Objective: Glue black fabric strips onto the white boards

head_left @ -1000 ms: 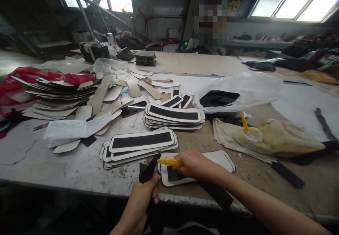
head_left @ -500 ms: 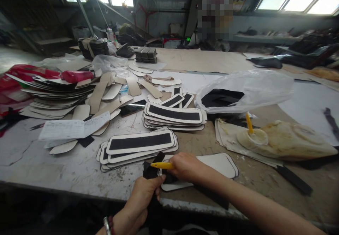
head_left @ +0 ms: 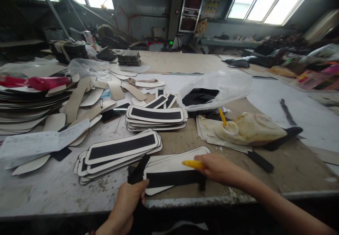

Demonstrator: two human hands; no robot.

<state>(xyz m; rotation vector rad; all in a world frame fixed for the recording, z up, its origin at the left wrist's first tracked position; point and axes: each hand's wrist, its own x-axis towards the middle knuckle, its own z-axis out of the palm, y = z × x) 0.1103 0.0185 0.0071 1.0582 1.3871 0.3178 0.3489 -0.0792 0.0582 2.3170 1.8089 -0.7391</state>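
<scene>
Long black fabric strip (head_left: 172,178) lies across white rounded card panel (head_left: 176,164) at table's near edge (head_left: 185,201). Left hand (head_left: 127,206) pinches its left end; right hand (head_left: 215,166) presses its right end, fingers closed round yellow plastic tool (head_left: 192,164), tool tip hidden.

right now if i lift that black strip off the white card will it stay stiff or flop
Probably flop: the black strip bends where the left hand pinches its end. It looks thin and light. The right hand, holding a yellow tool, presses its other end flat on the white card.
</scene>
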